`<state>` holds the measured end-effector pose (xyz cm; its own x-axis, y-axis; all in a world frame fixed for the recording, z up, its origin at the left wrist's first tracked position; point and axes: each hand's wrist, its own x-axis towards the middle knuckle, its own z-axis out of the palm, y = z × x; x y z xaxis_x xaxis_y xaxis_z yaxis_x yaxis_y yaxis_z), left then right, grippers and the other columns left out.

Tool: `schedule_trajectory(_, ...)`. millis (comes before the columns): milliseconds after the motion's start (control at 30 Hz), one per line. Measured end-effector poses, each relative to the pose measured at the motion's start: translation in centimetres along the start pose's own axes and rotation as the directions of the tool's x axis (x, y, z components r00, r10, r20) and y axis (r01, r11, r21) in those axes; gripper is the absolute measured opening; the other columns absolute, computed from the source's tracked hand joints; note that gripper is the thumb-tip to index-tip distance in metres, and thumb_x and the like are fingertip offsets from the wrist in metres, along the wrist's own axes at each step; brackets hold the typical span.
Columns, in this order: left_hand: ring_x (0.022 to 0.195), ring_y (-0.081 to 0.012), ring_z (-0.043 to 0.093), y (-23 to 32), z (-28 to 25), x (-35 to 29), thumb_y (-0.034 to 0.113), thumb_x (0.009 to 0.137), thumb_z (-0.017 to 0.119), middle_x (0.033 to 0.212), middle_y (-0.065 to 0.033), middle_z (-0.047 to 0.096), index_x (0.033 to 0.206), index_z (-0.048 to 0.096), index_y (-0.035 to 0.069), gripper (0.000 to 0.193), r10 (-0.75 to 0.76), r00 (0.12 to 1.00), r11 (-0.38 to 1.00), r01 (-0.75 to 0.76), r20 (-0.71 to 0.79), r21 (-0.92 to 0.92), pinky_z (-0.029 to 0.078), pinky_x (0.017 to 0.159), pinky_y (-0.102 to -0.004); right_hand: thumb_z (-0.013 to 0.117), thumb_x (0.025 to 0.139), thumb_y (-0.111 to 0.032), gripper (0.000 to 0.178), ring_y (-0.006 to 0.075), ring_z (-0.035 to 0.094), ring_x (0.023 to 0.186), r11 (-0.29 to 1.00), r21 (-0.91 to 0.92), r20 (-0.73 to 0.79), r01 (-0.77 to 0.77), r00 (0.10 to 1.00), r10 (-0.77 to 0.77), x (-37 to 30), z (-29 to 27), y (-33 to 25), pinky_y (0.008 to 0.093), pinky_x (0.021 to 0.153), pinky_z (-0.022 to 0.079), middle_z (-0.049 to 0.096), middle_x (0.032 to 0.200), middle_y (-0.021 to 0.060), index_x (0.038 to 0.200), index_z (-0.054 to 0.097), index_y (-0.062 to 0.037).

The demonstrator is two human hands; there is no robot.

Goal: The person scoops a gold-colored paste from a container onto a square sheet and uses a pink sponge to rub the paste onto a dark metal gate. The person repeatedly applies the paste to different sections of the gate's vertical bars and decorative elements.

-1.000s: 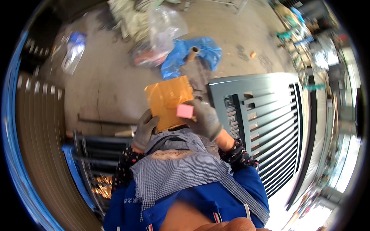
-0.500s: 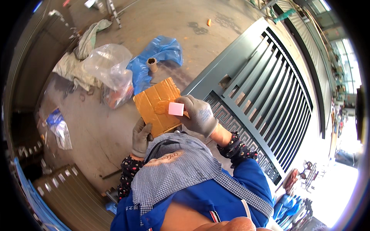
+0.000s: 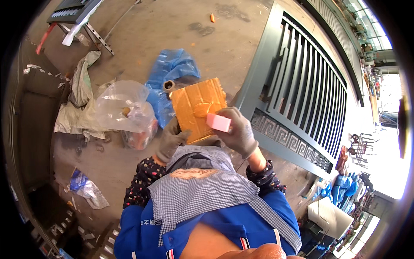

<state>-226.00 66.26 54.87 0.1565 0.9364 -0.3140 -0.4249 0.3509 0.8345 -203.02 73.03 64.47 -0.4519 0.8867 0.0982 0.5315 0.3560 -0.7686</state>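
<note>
My left hand (image 3: 170, 141), in a grey work glove, grips the lower left edge of a square board (image 3: 187, 103) covered in shiny brown tape. A round, glossy patch shows near the middle of the board. My right hand (image 3: 241, 134), gloved in grey too, has its fingers closed around a small pink block (image 3: 219, 123). One end of the block is against or just in front of that patch; whether it touches cannot be made out. What the block is made of does not show.
A dark grey slatted metal gate panel (image 3: 297, 86) with a fretwork band lies at the right. Beyond the board are blue plastic sheeting (image 3: 172, 64), a cardboard tube (image 3: 168, 85) and a clear plastic bag (image 3: 120, 103). Another panel (image 3: 73, 12) rests on a stand, far left.
The board and both hands have shifted right in view, and the pink block has tilted. My view has turned, so the floor items and the gate sit differently.
</note>
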Motion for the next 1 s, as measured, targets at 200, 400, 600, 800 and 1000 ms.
schedule_trajectory(200,0.059,-0.0001,0.049,2.1,-3.4,3.6,0.025,0.089,0.076,0.093,0.002,0.066,0.137,0.053,0.002,0.058,-0.068,0.99,0.997,0.073,0.124,-0.037,0.039,0.05,-0.0174,0.075,0.085,-0.002,0.028,0.0114,0.063,0.094,0.848,0.504,-0.211,-0.165,0.928,0.306,0.7,2.4,0.4,0.0269,0.082,0.051,0.067,0.103,0.0026,0.111,0.066,0.0)
schedule_trajectory(400,0.063,0.0024,0.049,4.8,-2.7,6.1,0.027,0.089,0.076,0.103,0.0033,0.067,0.143,0.048,0.003,0.065,-0.083,0.977,0.991,0.101,0.196,-0.086,0.038,0.052,-0.015,0.077,0.083,-0.003,0.031,0.0131,0.065,0.091,0.934,0.319,-0.305,-0.158,0.917,0.259,3.7,1.1,1.5,0.028,0.081,0.052,0.068,0.102,0.005,0.111,0.065,0.0004)
schedule_trajectory(600,0.063,0.0012,0.05,5.2,-1.4,9.6,0.028,0.089,0.076,0.104,0.0027,0.068,0.141,0.051,0.003,0.063,-0.101,0.978,0.993,0.109,0.182,-0.034,0.038,0.052,-0.0153,0.077,0.08,-0.013,0.032,0.0344,0.069,0.091,0.985,-0.137,-0.297,-0.105,0.953,0.06,7.8,-1.5,2.5,0.0388,0.078,0.055,0.068,0.103,0.0142,0.109,0.065,-0.0052)
schedule_trajectory(800,0.06,0.0008,0.051,5.2,0.0,13.6,0.025,0.092,0.072,0.104,0.0008,0.069,0.138,0.052,0.002,0.056,-0.132,0.968,0.99,0.139,0.212,-0.021,0.039,0.051,-0.0143,0.077,0.081,-0.013,0.028,0.0335,0.069,0.086,0.966,-0.216,-0.119,-0.142,0.986,0.118,8.6,-3.0,3.6,0.0388,0.074,0.055,0.067,0.098,0.0142,0.106,0.064,-0.0059)
schedule_trajectory(1000,0.063,0.0006,0.051,5.0,3.0,17.9,0.026,0.093,0.071,0.109,0.0,0.069,0.14,0.051,0.003,0.056,-0.164,0.95,0.986,0.162,0.267,0.029,0.039,0.052,-0.015,0.078,0.08,-0.017,0.032,0.0339,0.068,0.084,0.959,-0.24,-0.296,-0.15,0.952,0.075,9.7,-6.1,6.8,0.0402,0.073,0.055,0.067,0.097,0.0136,0.107,0.064,-0.0057)
